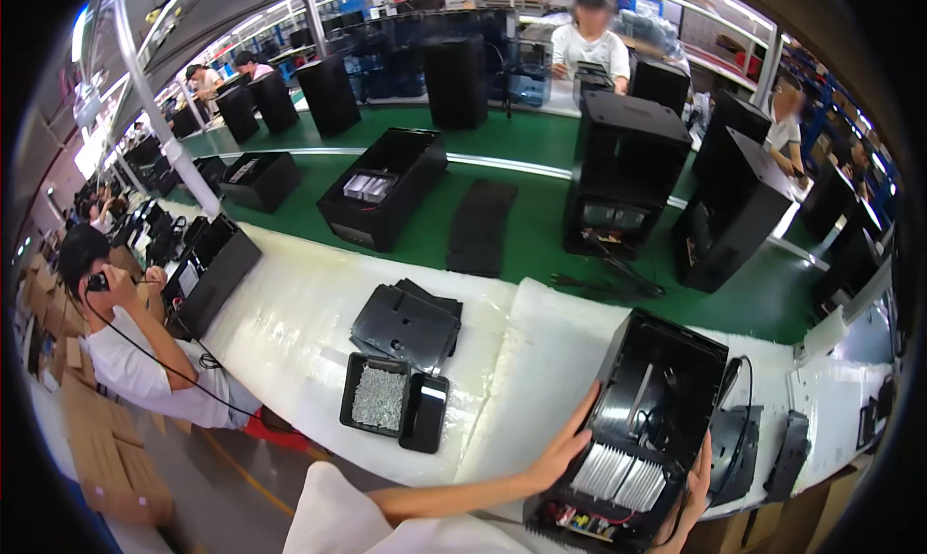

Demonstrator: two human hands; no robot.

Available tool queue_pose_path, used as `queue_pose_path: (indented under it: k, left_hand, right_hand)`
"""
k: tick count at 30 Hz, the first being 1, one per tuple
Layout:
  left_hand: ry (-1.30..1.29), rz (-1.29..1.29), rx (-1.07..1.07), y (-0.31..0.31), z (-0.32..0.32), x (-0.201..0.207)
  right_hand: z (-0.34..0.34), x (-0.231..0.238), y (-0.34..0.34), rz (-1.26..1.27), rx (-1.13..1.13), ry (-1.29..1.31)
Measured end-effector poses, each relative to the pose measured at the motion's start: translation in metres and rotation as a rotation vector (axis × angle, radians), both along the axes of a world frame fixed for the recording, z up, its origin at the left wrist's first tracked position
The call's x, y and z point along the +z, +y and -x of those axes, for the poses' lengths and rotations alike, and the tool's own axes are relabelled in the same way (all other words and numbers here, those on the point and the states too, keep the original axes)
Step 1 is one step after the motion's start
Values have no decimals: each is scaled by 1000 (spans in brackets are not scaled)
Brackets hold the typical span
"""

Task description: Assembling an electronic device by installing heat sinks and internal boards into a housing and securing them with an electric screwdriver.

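Observation:
On the white-covered bench at the lower right, I hold an open black casing between both hands. My left hand presses its fingers to the casing's left side, and my right hand grips its right side, partly hidden behind the edge. Inside sit silver finned heat sinks, dark wires, and a small circuit board with coloured parts at the near end. Left of my hands lie a black tray of small screws, a flat black rounded piece and stacked black panels.
A green conveyor runs beyond the bench, carrying several black cabinets and a flat black panel. More black parts lie right of the casing. One co-worker works at left; another stands across.

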State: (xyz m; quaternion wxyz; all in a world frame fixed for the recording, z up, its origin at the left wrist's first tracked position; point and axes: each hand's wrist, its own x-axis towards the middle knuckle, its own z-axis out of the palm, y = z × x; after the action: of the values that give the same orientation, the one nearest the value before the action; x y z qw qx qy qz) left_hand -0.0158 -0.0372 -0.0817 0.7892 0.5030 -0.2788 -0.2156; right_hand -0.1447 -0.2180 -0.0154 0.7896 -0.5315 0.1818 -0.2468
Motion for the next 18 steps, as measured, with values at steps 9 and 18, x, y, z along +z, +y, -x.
queue_pose_path:
  k: [9, 18]
  left_hand:
    - [135, -140, 246, 56, -41, -1]
    - [-625, -993, 859, 109, -381, -42]
  right_hand:
    - [-56, -31, 23, -62, 190, -76]
    - [-55, -46, 24, -29, 114, 20]
